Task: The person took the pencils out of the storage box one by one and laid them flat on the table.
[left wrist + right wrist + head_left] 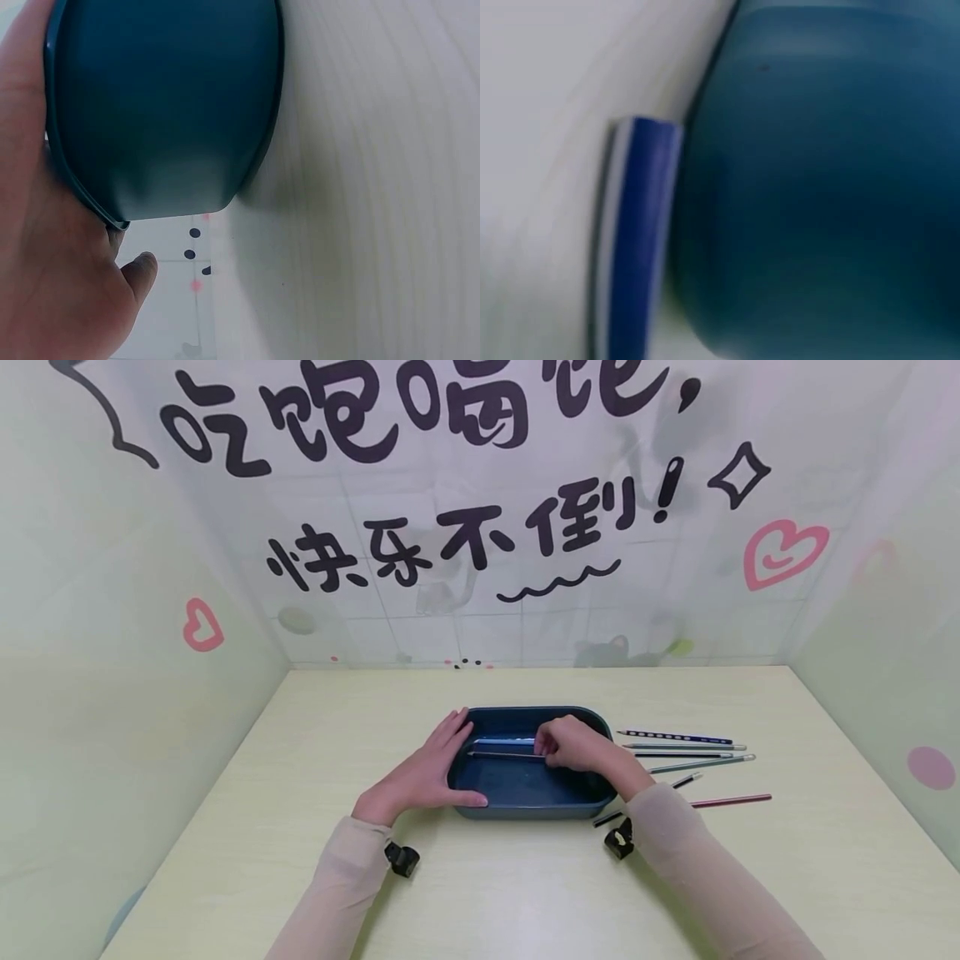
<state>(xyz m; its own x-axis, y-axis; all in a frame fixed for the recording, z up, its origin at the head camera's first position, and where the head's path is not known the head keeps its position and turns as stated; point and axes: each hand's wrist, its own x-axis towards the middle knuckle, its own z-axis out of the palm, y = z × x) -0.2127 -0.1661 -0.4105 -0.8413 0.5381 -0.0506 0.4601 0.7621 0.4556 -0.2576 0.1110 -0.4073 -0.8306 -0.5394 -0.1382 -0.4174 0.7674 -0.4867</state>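
Observation:
A dark blue rectangular basin [542, 812] with rounded corners stands on the table. My left hand [427, 770] spans its left end, fingers straight along the back-left rim and thumb over the front-left rim. In the left wrist view, that hand [52, 255] lies along the basin wall [165, 97]. Inside the basin, my right hand [573, 744] pinches the right end of a dark pencil [506, 754]. A light blue pencil [504, 742] lies behind it on the basin floor. The right hand does not show in the right wrist view, only the basin's outer wall [817, 187].
Several pencils lie right of the basin: a dark blue one with pale spots [675, 737], grey-green ones, black ones and a pink-red one [738, 799]. The right sleeve [675, 827] covers part of a black pencil. A printed curtain [420, 635] hangs behind the table.

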